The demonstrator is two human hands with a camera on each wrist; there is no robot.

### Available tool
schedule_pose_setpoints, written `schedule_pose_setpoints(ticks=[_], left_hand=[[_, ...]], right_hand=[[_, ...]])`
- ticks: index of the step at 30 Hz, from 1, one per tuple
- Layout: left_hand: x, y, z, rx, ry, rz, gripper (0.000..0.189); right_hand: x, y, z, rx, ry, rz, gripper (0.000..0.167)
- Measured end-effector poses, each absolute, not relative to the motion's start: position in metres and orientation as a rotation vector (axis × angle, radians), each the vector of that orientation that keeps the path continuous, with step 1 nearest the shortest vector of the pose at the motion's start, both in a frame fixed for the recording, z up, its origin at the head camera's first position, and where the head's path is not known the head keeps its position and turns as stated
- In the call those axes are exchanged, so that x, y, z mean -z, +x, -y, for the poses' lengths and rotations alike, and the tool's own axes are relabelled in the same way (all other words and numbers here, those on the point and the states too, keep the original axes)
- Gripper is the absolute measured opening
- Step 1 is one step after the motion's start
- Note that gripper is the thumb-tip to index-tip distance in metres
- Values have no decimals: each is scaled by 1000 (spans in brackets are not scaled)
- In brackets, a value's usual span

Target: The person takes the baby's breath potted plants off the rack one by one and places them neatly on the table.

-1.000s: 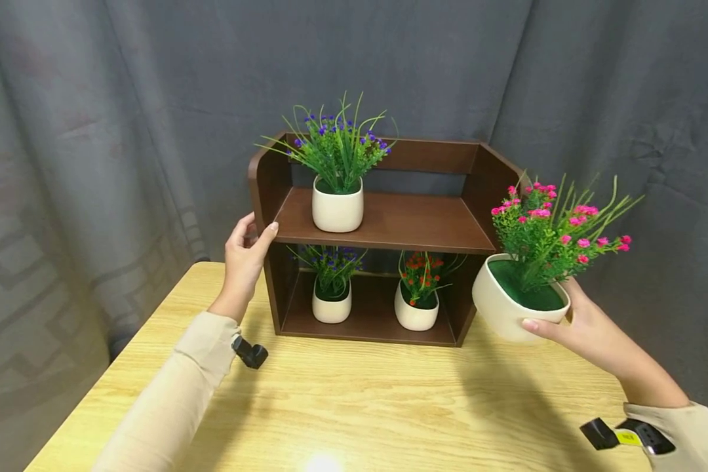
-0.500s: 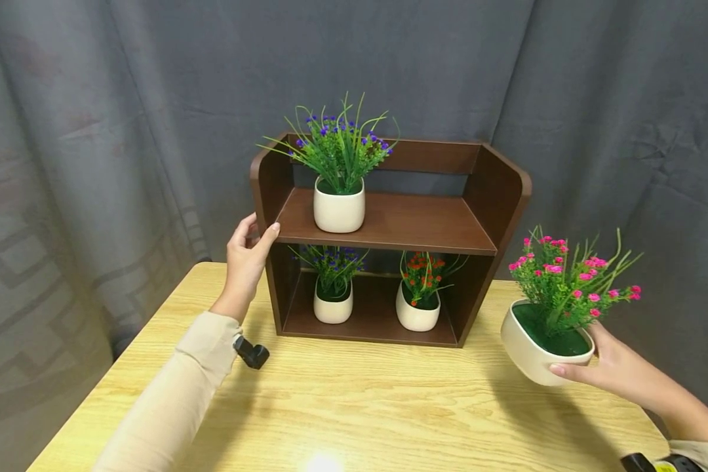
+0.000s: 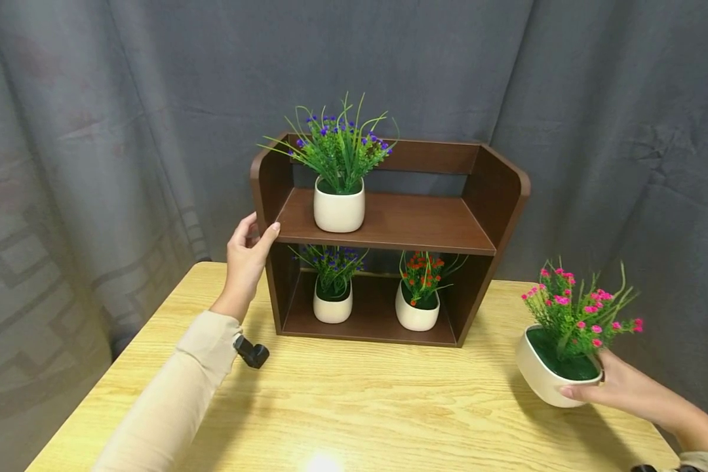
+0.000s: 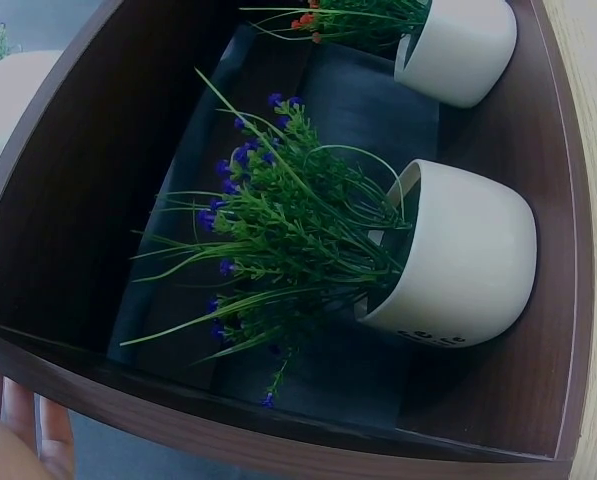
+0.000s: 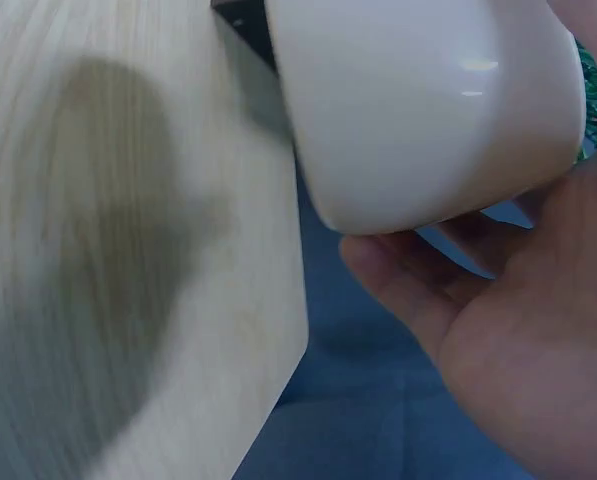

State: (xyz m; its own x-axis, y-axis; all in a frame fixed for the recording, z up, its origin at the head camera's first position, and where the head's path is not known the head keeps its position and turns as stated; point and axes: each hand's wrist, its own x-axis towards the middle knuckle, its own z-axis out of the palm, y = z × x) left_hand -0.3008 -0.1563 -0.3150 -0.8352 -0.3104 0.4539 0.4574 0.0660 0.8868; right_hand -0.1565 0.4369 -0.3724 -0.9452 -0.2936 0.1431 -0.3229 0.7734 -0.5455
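Note:
My right hand [image 3: 631, 388] grips a white pot of pink artificial flowers [image 3: 545, 372] at the right of the table, its thumb near the rim. In the right wrist view, that pot is tilted and held just above the table edge. My left hand [image 3: 244, 263] holds the left side panel of a dark brown two-tier shelf [image 3: 415, 219], thumb on the front edge and fingers behind. A potted purple-flowered plant [image 3: 339, 211] stands on the upper tier, left of middle. Below are another purple-flowered pot [image 4: 468, 260] and a red-flowered pot [image 4: 463, 50].
The shelf stands on a light wooden table [image 3: 354, 406], whose right edge passes close under the held pot. A grey curtain [image 3: 448, 65] hangs behind the table and along both sides.
My right hand has carried the pink-flowered pot down and to the right, away from the shelf's right side. The left hand and the other pots stay in place.

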Motion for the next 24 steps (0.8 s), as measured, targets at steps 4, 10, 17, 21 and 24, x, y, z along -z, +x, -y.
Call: schedule_pose_setpoints(ticks=[4, 10, 17, 21, 24], left_hand=[[315, -301, 157, 1826, -136, 1818, 47], [303, -286, 151, 1830, -121, 1834, 47], [291, -270, 146, 1806, -103, 1871, 48], [291, -270, 146, 1812, -100, 1870, 48], [289, -270, 145, 1808, -107, 1866, 48]], right_hand=[[380, -158, -447, -940, 471, 2981, 74], [390, -161, -467, -1136, 348, 3088, 93], [400, -164, -485, -1493, 212, 3117, 102], [407, -167, -489, -1538, 222, 3112, 103], [413, -169, -492, -1529, 225, 3104, 101]])
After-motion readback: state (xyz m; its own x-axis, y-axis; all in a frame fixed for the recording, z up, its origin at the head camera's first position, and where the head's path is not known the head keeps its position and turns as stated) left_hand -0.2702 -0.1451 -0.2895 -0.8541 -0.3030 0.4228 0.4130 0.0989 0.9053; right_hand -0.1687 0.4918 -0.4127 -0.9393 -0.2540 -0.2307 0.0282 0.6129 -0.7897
